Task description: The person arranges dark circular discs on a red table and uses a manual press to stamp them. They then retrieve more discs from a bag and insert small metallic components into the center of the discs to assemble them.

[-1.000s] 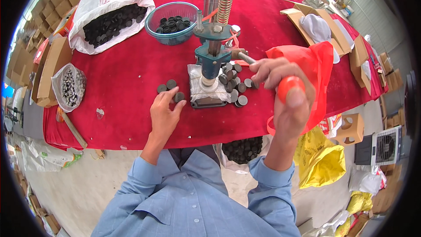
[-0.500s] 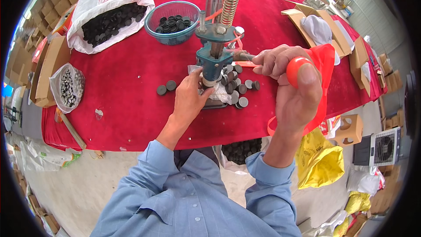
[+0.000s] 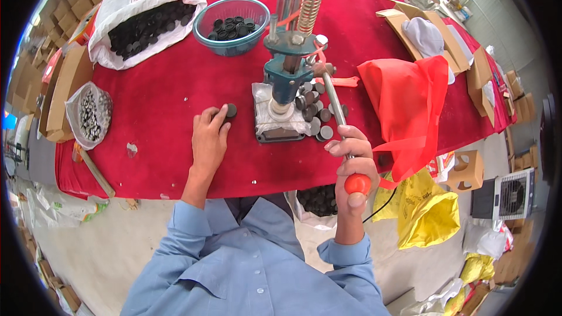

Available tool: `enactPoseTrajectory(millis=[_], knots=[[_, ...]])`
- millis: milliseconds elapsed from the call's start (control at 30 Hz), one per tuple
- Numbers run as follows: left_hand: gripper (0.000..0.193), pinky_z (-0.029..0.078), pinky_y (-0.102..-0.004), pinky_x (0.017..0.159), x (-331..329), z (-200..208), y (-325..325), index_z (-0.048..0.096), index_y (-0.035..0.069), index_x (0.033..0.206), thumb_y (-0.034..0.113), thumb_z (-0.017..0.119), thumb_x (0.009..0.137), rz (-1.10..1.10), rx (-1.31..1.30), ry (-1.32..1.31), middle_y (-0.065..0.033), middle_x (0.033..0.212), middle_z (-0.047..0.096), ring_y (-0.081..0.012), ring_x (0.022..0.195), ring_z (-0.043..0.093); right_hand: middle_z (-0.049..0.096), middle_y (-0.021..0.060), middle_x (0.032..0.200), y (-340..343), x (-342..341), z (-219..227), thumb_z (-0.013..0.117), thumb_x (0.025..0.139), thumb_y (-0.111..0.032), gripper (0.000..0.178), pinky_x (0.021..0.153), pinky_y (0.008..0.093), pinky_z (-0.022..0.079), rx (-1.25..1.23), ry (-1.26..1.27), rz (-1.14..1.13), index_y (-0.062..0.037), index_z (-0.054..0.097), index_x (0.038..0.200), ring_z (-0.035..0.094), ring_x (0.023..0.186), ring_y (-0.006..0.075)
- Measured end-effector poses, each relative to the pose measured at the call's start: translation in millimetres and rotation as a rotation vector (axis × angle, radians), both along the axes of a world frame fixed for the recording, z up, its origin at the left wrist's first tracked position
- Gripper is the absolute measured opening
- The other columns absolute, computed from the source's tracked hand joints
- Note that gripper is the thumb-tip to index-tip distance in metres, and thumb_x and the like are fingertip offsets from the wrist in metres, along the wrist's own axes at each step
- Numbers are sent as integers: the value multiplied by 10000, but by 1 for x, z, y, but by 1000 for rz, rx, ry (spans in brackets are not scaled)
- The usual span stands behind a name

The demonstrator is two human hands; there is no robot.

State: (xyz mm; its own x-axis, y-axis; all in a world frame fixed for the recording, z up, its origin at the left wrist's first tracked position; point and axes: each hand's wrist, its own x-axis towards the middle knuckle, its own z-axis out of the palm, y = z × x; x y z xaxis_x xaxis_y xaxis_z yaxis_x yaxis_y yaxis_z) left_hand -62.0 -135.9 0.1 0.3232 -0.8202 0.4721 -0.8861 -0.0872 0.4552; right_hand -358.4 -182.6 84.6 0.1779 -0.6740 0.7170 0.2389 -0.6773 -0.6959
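My left hand (image 3: 209, 143) is low over the red cloth, left of the press, with its fingers drawn together. At its fingertips is a round black cap (image 3: 232, 110); the curled fingers hide part of what lies under them. My right hand (image 3: 354, 161) is wrapped round the metal lever (image 3: 333, 96) of the bench press, with the red ball knob (image 3: 357, 184) by the thumb. The teal press head (image 3: 288, 79) stands over a plastic-wrapped base (image 3: 281, 134), its pale round tip down at the wrap. Several black and grey caps (image 3: 316, 123) lie right of it.
A blue-green bowl (image 3: 196, 29) of black caps and a white sack (image 3: 105, 52) of caps are at the back left. A bag of small metal parts (image 3: 108, 114) sits left. A red fabric bag (image 3: 404, 99) and an open carton (image 3: 436, 23) are right.
My left hand has left the press tip and moved left to the loose caps. My right hand has swung the lever down and nearer to me, uncovering the red bag.
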Motion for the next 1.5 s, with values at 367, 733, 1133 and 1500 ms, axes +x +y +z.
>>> enactPoseTrajectory(millis=[367, 733, 1133, 1500], knots=[[564, 514, -232, 628, -24, 5, -10, 633, 21, 1290, 53, 914, 801, -124, -137, 400, -95, 1036, 773, -59, 705, 590, 669, 174, 908, -31, 6, 79, 628, 953, -565, 577, 959, 488, 522, 28, 19, 102, 5, 631, 860, 663, 996, 339], [768, 541, -278, 634, -74, 17, -74, 544, 16, 1395, 137, 959, 760, -254, -197, 375, -107, 995, 783, -133, 694, 636, 612, 139, 807, -61, 19, 114, 619, 961, -459, 498, 850, 435, 553, 113, -40, 210, 18, 605, 818, 654, 821, 280], [376, 567, -420, 870, -19, 20, -38, 732, 33, 1190, 69, 839, 831, -51, -236, -41, -137, 1161, 703, -296, 1008, 699, 672, 173, 979, 5, 5, 1, 624, 958, -629, 589, 978, 549, 527, 55, -93, 24, -46, 631, 875, 615, 1200, 433], [325, 586, -347, 728, -3, 3, -30, 769, 20, 1145, 48, 844, 829, -128, -135, 357, -123, 1086, 764, -218, 820, 722, 688, 179, 952, -20, 1, 62, 635, 960, -564, 566, 978, 496, 514, 23, 26, 65, -4, 642, 875, 672, 1064, 364]])
